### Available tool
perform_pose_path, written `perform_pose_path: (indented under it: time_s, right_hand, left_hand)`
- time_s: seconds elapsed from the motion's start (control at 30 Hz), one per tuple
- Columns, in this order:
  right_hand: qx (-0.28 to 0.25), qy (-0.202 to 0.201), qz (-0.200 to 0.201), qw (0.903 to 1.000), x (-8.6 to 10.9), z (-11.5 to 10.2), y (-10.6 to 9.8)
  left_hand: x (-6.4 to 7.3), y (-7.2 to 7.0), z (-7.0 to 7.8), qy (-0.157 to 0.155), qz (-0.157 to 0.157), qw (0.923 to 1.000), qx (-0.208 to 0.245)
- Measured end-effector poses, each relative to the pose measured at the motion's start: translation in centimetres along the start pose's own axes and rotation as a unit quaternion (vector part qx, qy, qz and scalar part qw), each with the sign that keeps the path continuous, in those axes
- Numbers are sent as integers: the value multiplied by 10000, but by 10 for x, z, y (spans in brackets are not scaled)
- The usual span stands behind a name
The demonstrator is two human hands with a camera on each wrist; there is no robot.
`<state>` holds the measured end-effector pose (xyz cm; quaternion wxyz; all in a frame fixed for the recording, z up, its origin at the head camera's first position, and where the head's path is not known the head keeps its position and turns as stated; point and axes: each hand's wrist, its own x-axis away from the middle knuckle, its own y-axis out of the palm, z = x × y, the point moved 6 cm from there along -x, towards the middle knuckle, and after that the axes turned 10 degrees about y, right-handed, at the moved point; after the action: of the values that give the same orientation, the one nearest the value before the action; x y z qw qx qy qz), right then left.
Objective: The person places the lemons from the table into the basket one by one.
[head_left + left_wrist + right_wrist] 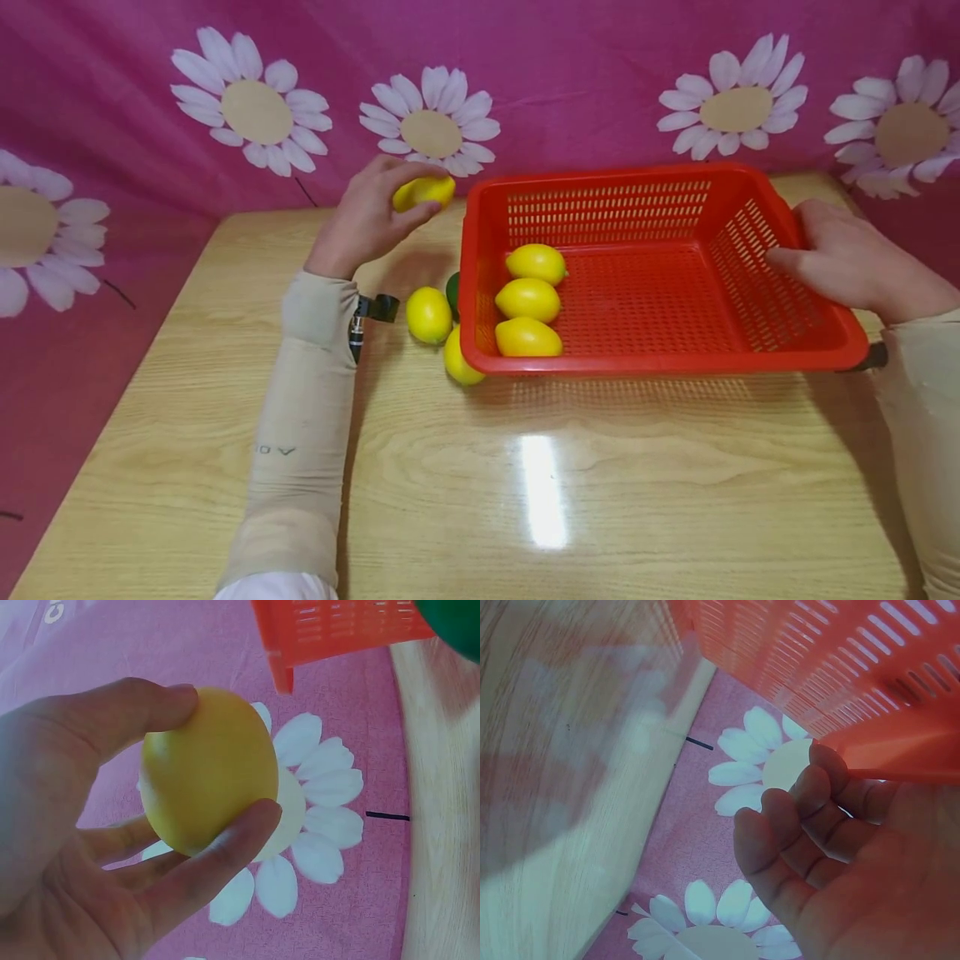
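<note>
A: Report on the left hand (pixel 378 208).
B: Holding one yellow lemon (pixel 422 192) between thumb and curled fingers, raised toward the far side of the table (pixel 420 500), just left of the red basket (pixel 660 364). Gripped around the rounded sides, presumably to prevent slipping.
A: And the right hand (pixel 847 254)?
B: Gripping the basket by the right rim, with thumb inside and fingers curled outside, below the lip. Judged to be a supporting hold, given the apparent gap above the table.
A: Account for the contents.
B: Three lemons (pixel 528 300), in a row from near to far beside the left wall, well apart from the right wall. Possibly resting there because of a slight leftward tilt; cannot confirm from these views.
A: Any fruit outside?
B: Yes: at left, two more lemons (pixel 429 315), the nearer one partly hidden by the rim. Also a dark green fruit (pixel 453 293), mostly hidden; cannot tell its full shape.
</note>
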<state>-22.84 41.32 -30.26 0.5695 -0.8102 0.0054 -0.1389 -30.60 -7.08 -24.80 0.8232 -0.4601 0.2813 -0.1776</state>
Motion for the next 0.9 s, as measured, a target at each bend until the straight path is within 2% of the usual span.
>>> perform_pose_path:
  time_s: [0.43, 0.77, 0.9]
  right_hand:
    - [32, -62, 10, 10000, 2, -2, -2]
    - [239, -521, 266, 9980, 5, -6, -4]
    - [200, -546, 209, 9981, 2, -6, -3]
  left_hand:
    - [-9, 4, 14, 12, 6, 9999, -110]
    - [-14, 0, 36, 351, -102, 9985, -402]
    - [-16, -1, 46, 472, -174, 9974, -524]
